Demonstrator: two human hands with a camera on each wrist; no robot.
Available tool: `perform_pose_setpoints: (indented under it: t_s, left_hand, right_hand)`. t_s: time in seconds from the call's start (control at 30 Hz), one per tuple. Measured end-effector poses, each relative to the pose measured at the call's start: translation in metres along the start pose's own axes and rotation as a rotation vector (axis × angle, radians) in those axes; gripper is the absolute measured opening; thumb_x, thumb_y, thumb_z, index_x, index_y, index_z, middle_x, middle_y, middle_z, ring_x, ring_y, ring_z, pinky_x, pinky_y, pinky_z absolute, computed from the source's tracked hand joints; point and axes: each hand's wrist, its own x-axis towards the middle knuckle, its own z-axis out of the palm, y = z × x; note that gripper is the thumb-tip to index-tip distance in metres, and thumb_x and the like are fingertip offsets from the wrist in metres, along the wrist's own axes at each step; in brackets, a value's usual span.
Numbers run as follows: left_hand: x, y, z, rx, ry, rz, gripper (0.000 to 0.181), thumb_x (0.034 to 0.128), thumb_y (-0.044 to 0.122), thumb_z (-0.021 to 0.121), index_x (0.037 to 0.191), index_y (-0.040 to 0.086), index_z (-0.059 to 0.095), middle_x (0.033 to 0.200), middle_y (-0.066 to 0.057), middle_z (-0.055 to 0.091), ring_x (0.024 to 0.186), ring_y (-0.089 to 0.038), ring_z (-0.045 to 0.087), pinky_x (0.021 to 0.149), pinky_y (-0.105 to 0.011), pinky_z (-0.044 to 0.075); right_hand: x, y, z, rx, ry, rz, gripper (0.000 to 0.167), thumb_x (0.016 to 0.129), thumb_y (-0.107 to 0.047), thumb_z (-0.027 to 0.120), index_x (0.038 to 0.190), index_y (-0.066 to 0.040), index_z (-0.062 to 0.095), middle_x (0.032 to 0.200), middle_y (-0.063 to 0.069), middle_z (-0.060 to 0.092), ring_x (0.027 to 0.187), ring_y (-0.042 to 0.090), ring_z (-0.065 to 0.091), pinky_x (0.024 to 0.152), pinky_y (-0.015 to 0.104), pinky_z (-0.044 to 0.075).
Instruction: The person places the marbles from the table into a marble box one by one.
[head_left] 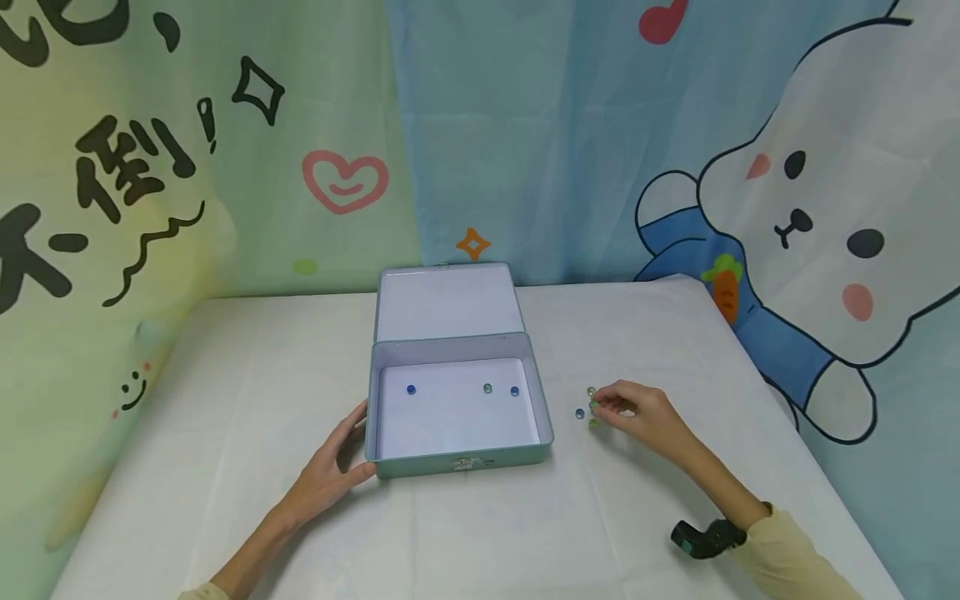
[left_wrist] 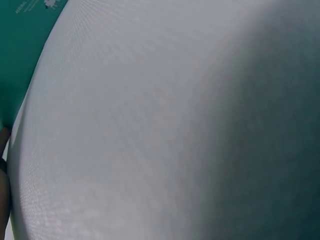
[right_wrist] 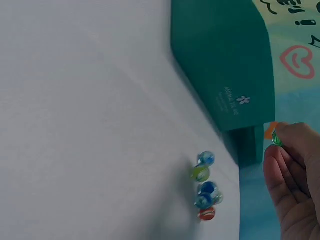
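My left hand (head_left: 324, 478) rests against the left side of an open green box (head_left: 510, 457), thumb at its front corner. The left wrist view catches only a sliver of that hand (left_wrist: 4, 195) beside the green wall (left_wrist: 22, 55). To the right of the box, my right hand (head_left: 651, 419) pinches a green marble (right_wrist: 276, 138) between thumb and fingertips. Loose marbles lie close by on the cloth, among them a blue one (head_left: 580, 413) and a yellow-green one (head_left: 593, 422). In the right wrist view, a yellow-green marble (right_wrist: 201, 173) and a red one (right_wrist: 206, 213) are seen among several.
Inside the box are two blue marbles (head_left: 411, 389) (head_left: 514, 391) and a green one (head_left: 487, 388). Its lid (head_left: 450, 304) is tipped back toward the printed curtain (head_left: 495, 150). White cloth (head_left: 480, 533) covers the table. A black device (head_left: 705, 538) is on the right wrist.
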Motion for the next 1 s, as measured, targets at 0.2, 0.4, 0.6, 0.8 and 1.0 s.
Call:
perform_pose_setpoints:
  t_s: [0.2, 0.4, 0.6, 0.8, 1.0]
  left_hand:
    - [0.001, -0.001, 0.0, -0.009, -0.007, 0.0, 0.087, 0.086, 0.015, 0.072, 0.154, 0.036, 0.02, 0.16, -0.009, 0.028, 0.14, -0.04, 0.037, 0.111, -0.066, 0.027]
    - [0.001, -0.001, 0.0, -0.006, -0.004, 0.009, 0.088, 0.0853, 0.015, 0.072, 0.153, 0.036, 0.021, 0.16, -0.008, 0.028, 0.14, -0.04, 0.037, 0.111, -0.067, 0.027]
    - [0.002, -0.002, -0.001, -0.009, -0.001, 0.017, 0.088, 0.0851, 0.015, 0.073, 0.153, 0.036, 0.021, 0.16, -0.004, 0.03, 0.139, -0.039, 0.039, 0.111, -0.065, 0.029]
    - [0.0, -0.003, -0.002, -0.015, -0.01, 0.012, 0.088, 0.0856, 0.014, 0.072, 0.153, 0.036, 0.02, 0.16, -0.006, 0.028, 0.14, -0.04, 0.037, 0.11, -0.068, 0.027]
    - [0.0, -0.003, 0.0, -0.005, -0.007, -0.002, 0.087, 0.0867, 0.017, 0.072, 0.153, 0.038, 0.02, 0.161, -0.007, 0.027, 0.141, -0.041, 0.037, 0.11, -0.07, 0.024]
  right_hand:
    - [0.02, -0.015, -0.002, 0.026, -0.004, 0.041, 0.016, 0.083, -0.003, 0.074, 0.097, -0.01, 0.071, 0.087, -0.002, 0.07, 0.076, -0.002, 0.06, 0.069, 0.014, 0.053]
    - [0.041, -0.03, 0.002, 0.132, -0.006, 0.167, 0.014, 0.089, -0.012, 0.07, 0.102, -0.009, 0.071, 0.093, 0.004, 0.071, 0.08, 0.0, 0.061, 0.074, 0.013, 0.054]
    - [0.066, -0.047, 0.013, 0.204, -0.048, 0.204, 0.017, 0.091, -0.015, 0.068, 0.105, -0.006, 0.07, 0.099, 0.01, 0.071, 0.085, 0.003, 0.061, 0.078, 0.015, 0.054]
    - [0.098, -0.071, 0.018, 0.194, -0.095, 0.153, 0.017, 0.091, -0.017, 0.068, 0.106, -0.008, 0.07, 0.096, 0.006, 0.071, 0.085, 0.008, 0.061, 0.077, 0.017, 0.054]
    - [0.138, -0.086, 0.031, 0.158, -0.197, 0.018, 0.015, 0.09, -0.014, 0.069, 0.104, -0.008, 0.07, 0.094, 0.005, 0.071, 0.084, 0.012, 0.062, 0.076, 0.021, 0.055]
